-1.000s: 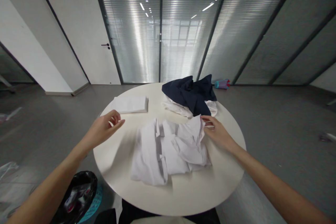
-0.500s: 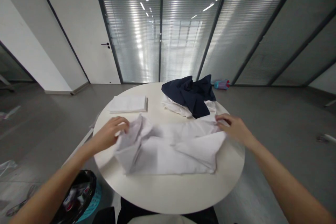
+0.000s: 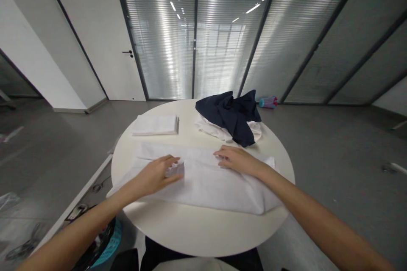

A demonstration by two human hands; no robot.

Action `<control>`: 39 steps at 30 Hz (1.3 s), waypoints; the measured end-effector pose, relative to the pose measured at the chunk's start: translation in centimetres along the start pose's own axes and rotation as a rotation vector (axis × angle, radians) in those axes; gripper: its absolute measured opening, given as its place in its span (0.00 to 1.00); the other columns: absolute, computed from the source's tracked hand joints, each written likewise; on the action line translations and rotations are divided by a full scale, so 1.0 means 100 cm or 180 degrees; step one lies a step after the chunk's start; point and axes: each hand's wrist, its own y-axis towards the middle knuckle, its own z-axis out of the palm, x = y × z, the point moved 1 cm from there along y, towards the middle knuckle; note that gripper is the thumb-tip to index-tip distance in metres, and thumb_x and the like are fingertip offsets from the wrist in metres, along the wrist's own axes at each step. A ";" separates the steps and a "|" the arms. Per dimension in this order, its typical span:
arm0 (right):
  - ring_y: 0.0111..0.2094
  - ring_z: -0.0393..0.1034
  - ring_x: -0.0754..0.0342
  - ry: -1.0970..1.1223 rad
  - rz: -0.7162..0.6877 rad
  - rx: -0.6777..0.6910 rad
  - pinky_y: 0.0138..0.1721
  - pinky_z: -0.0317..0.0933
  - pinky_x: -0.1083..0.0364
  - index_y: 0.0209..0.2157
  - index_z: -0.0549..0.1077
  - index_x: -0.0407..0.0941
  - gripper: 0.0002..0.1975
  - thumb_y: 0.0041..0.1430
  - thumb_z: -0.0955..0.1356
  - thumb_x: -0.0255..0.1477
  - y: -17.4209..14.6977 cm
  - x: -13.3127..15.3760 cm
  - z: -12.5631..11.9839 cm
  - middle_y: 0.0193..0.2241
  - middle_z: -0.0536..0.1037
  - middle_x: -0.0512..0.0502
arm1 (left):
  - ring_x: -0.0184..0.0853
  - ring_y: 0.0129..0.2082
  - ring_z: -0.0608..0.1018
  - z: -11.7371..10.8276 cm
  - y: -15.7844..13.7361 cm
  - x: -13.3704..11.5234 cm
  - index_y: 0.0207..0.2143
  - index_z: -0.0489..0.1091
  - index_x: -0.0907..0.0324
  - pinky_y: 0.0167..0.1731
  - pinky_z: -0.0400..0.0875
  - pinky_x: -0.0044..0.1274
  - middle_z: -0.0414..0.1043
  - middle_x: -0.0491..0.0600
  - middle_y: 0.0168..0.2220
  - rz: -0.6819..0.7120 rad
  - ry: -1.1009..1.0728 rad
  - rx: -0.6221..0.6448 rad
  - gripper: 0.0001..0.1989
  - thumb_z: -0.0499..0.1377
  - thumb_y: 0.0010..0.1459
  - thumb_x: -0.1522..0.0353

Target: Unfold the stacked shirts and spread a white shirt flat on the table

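A white cloth garment (image 3: 206, 190) lies spread across the near half of the round table, with a few creases and its left end reaching the table's edge. Resting on its left part, my left hand (image 3: 160, 173) has thumb and fingers apart, and a small ruck of the cloth shows between them. My right hand (image 3: 237, 161) lies on the upper middle of the cloth, fingers bent a little and parted from the thumb. Neither hand visibly grips the fabric.
On the white round table (image 3: 203, 235) are a folded white cloth (image 3: 154, 125) at back left and a navy garment (image 3: 225, 114) over white fabric (image 3: 211, 129) at back right. A blue bin with a black liner (image 3: 110, 241) stands below left. A folded umbrella (image 3: 269, 102) lies behind.
Both hands have moved inward from the cloth's two ends to its middle. The bunched cloth now lies flatter and wider, and its ends are let go.
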 end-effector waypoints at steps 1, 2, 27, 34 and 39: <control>0.43 0.73 0.49 -0.0151 0.0010 0.0180 0.46 0.63 0.53 0.50 0.76 0.45 0.15 0.61 0.69 0.30 0.009 0.003 0.003 0.45 0.77 0.42 | 0.46 0.47 0.78 0.012 0.005 -0.006 0.57 0.69 0.62 0.47 0.73 0.34 0.74 0.59 0.52 0.0089 0.0145 0.0092 0.24 0.61 0.62 0.61; 0.43 0.73 0.49 -0.0297 0.0022 0.0321 0.44 0.62 0.54 0.46 0.77 0.45 0.13 0.59 0.69 0.28 0.016 0.004 0.005 0.43 0.78 0.43 | 0.46 0.48 0.78 0.020 0.008 -0.010 0.57 0.69 0.63 0.49 0.72 0.34 0.74 0.60 0.51 0.0190 0.0233 0.0154 0.22 0.61 0.61 0.65; 0.45 0.71 0.48 -0.0943 -0.0837 0.0232 0.49 0.62 0.50 0.41 0.77 0.43 0.06 0.64 0.68 0.25 0.036 0.045 0.036 0.40 0.77 0.42 | 0.41 0.45 0.79 0.039 -0.006 -0.008 0.53 0.71 0.57 0.45 0.71 0.29 0.75 0.54 0.46 0.0611 -0.0129 0.0475 0.17 0.56 0.63 0.75; 0.51 0.69 0.42 -0.0621 -0.0962 0.0550 0.50 0.60 0.49 0.55 0.72 0.41 0.27 0.55 0.75 0.32 0.032 0.059 0.033 0.50 0.74 0.36 | 0.36 0.40 0.78 0.001 -0.012 -0.028 0.53 0.73 0.56 0.42 0.71 0.24 0.76 0.52 0.44 0.1019 -0.0936 0.0747 0.15 0.56 0.67 0.64; 0.45 0.72 0.46 -0.0954 -0.0944 0.0356 0.49 0.59 0.49 0.40 0.75 0.42 0.10 0.58 0.66 0.18 0.028 0.076 0.021 0.40 0.77 0.40 | 0.47 0.63 0.67 -0.005 0.003 0.016 0.64 0.63 0.54 0.61 0.62 0.37 0.64 0.58 0.63 0.0883 -0.0757 0.0534 0.33 0.63 0.59 0.55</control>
